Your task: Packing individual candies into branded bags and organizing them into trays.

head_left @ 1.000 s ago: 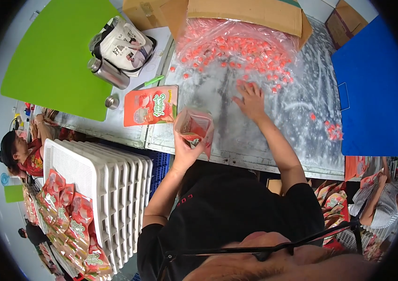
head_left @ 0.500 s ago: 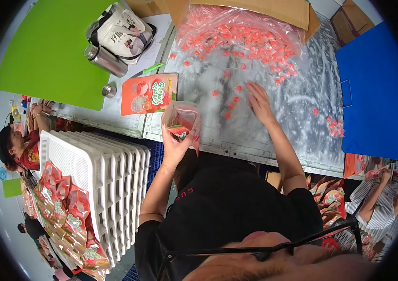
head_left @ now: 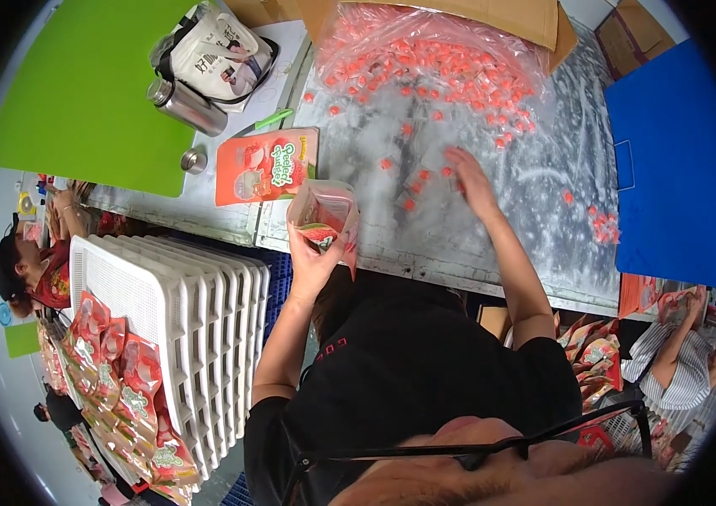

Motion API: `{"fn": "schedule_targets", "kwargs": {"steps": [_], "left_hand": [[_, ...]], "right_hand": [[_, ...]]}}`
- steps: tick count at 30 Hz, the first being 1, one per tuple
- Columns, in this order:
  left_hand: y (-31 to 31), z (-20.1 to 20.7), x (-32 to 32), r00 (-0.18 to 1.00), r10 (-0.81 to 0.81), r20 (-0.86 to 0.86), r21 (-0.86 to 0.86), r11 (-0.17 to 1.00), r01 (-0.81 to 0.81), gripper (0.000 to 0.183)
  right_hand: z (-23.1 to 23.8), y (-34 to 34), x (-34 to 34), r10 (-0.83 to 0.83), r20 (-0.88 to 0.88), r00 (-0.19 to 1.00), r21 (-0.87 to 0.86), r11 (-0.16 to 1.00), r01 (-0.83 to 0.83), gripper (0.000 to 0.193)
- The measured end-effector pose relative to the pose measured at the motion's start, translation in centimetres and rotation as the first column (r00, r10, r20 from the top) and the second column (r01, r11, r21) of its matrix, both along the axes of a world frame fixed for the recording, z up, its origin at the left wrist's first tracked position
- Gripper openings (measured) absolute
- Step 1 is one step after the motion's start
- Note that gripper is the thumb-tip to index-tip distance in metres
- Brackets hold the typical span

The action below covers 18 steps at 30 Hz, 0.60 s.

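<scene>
My left hand (head_left: pixel 314 263) is closed round the lower part of a red printed stand-up pouch (head_left: pixel 349 205), whose top gapes open. Over the grey metal table, my right hand (head_left: pixel 474 184) has its fingers bent down. A red wrapped candy (head_left: pixel 448 172) sits at those fingertips, partly covered by them. Just left of it lie a few more wrapped candies (head_left: pixel 409 204) in clear wrappers. Behind my left hand, a flat red pouch (head_left: pixel 267 167) rests on the table.
A large heap of wrapped candies (head_left: pixel 459 76) spills from a plastic-lined carton (head_left: pixel 459 13) at the back. White stacked crates (head_left: pixel 206 312) with filled pouches stand left. A steel flask (head_left: pixel 189 108), its cap (head_left: pixel 193 161), a bag (head_left: pixel 221 63) and a blue bin (head_left: pixel 670 169) flank the work area.
My right fingers have bent, and one candy has shifted right and nearer to me, to the fingertips. My left hand keeps the pouch almost in place.
</scene>
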State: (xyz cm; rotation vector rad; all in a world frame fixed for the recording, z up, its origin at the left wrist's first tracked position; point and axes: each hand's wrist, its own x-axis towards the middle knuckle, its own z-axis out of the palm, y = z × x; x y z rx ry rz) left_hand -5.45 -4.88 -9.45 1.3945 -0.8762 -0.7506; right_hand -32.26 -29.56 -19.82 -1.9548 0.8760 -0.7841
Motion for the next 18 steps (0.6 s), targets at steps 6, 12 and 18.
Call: {"fn": "schedule_targets", "kwargs": {"steps": [6, 12, 18], "left_hand": [[-0.3, 0.3, -0.3, 0.998, -0.032, -0.045, 0.013, 0.999, 0.032, 0.079], [-0.3, 0.0, -0.6, 1.000, -0.022, -0.013, 0.011, 1.000, 0.023, 0.085], [-2.0, 2.1, -1.5, 0.869, 0.039, 0.493, -0.396, 0.900, 0.184, 0.092]], "right_hand": [[0.3, 0.6, 0.7, -0.067, -0.007, 0.998, -0.051, 0.996, 0.067, 0.047], [3.3, 6.3, 5.3, -0.085, -0.482, 0.872, -0.458, 0.873, -0.168, 0.050], [1.4, 6.7, 5.1, 0.031, -0.258, 0.966, -0.481, 0.863, -0.157, 0.037]]}}
